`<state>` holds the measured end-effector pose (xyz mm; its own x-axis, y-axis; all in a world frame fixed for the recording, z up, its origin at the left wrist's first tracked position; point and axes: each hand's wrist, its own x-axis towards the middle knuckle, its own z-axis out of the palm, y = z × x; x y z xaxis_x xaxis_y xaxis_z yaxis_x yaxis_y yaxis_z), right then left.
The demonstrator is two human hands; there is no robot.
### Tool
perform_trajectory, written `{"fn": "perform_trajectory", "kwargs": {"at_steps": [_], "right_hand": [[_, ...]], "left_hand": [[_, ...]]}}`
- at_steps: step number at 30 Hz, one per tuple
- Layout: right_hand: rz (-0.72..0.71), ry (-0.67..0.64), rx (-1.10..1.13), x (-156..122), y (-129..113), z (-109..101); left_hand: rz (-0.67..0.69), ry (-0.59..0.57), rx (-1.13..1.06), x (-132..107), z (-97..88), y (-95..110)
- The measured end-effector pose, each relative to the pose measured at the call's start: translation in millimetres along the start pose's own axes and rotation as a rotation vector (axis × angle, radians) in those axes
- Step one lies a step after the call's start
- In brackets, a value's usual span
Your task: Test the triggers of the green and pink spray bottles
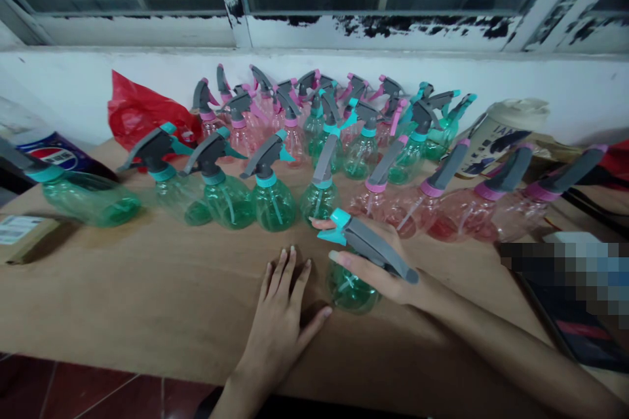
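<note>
A: Progress at this point?

B: We count nine bottles in the front row (275,209), five green on the left, four pink on the right, each with a grey spray top. The rear group (295,144), pink and green mixed, stands between that row and the wall (590,88). One green spray bottle (352,294) is out of line, nearer us, in front of the row.

A: Done and left?

B: Our judgement: the front row looks settled, and the single bottle in front is the unfinished item. Whether the rear group counts as finished or waiting, we cannot tell.

A: State of each grip?

B: Our right grip (388,285) is wrapped round that bottle below its spray head (374,247). Our left grip (280,321) lies palm down on the worktop (147,294), fingers spread, holding nothing, just beside the bottle.

A: Appearance of the held bottle?

B: Clear green, rounded body, pale tube inside. Grey head, turquoise nozzle (340,216) facing left, rear end towards our right forearm. Collar hidden by the fingers. Contents unclear; we cannot confirm that the base touches the worktop.
</note>
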<state>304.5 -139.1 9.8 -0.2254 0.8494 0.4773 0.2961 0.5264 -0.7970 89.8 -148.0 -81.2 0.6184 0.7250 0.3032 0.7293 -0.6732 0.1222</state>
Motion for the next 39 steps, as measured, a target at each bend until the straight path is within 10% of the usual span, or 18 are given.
{"fn": "perform_trajectory", "kwargs": {"at_steps": [39], "right_hand": [[0.029, 0.007, 0.055, -1.2, -1.1, 0.3]], "left_hand": [[0.016, 0.006, 0.010, -0.5, 2.3, -1.0]]}}
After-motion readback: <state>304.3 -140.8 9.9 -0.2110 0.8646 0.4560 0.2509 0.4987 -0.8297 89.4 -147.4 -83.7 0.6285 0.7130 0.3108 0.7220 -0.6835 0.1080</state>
